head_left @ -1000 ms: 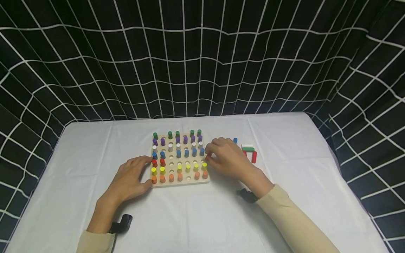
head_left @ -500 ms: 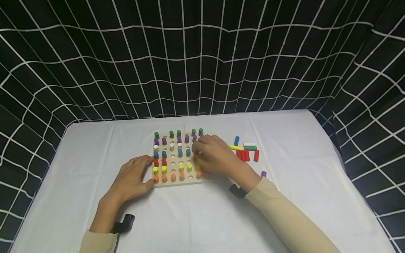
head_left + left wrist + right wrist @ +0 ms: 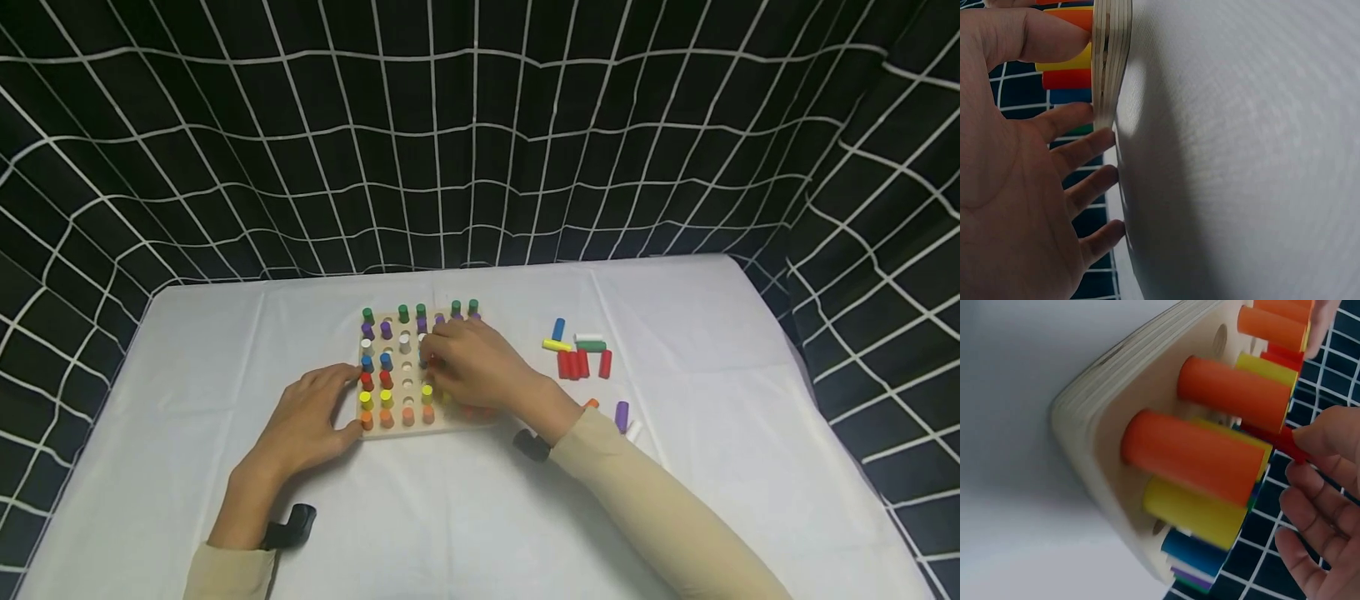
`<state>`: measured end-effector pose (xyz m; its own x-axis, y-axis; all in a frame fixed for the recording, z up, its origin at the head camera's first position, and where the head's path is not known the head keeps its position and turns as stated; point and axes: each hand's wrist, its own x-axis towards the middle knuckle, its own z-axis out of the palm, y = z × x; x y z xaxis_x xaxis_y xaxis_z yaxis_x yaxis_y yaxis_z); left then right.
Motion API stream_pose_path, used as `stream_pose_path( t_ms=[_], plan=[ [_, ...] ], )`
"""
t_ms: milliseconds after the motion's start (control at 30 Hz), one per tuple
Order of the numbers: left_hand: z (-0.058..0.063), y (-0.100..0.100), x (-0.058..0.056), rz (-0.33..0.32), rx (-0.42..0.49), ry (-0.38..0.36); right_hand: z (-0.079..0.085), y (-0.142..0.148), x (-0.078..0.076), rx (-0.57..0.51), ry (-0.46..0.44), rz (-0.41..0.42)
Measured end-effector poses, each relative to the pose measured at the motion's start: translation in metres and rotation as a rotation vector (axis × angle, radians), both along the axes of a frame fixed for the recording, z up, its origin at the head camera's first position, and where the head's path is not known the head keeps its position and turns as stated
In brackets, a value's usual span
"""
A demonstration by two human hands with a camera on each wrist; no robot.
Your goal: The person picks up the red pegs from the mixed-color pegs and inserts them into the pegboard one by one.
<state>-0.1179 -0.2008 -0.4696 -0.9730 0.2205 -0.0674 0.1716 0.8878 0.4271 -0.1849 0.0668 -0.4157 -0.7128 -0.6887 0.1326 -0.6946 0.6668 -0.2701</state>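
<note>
A wooden pegboard (image 3: pixel 397 431) with rows of coloured pegs lies on the cloth. My left hand (image 3: pixel 309 423) rests against its left edge, thumb near the front corner and index fingertip farther back, fingers spread and fairly straight in the left wrist view. Over the right-middle part of the board, my right hand (image 3: pixel 480 362) pinches a red peg (image 3: pixel 1282 442) between thumb and index finger. That peg is among the yellow and orange pegs, beside an orange peg (image 3: pixel 1235 394); whether its lower end is in a hole is hidden. Two red pegs (image 3: pixel 386 380) stand in the left columns.
Right of the board lie loose pegs: several red ones (image 3: pixel 573 365), a blue (image 3: pixel 558 329), a yellow (image 3: pixel 557 345), a green (image 3: pixel 591 346) and a white one (image 3: pixel 588 337). A purple peg (image 3: pixel 622 417) lies nearer, by the right sleeve. A dark grid curtain (image 3: pixel 480 150) surrounds the table.
My right hand has moved left from the board's right edge to over its middle columns with the red peg, uncovering loose pegs on the right. The left hand stays at the board's edge.
</note>
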Motion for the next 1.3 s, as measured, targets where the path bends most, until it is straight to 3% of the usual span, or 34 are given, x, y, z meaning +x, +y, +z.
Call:
stream_pose_path(
  t_ms=[567,933,1300],
  plan=[
    [0.003,0.003,0.001,0.011,0.003,0.008,-0.006,-0.027,-0.001,0.034,0.0,0.066],
    [0.005,0.001,0.001,0.01,-0.002,0.007,-0.007,-0.034,0.001,0.043,-0.008,0.058],
    [-0.002,0.001,-0.001,0.011,-0.005,0.009,-0.002,-0.026,0.005,0.06,0.005,0.035]
  ],
)
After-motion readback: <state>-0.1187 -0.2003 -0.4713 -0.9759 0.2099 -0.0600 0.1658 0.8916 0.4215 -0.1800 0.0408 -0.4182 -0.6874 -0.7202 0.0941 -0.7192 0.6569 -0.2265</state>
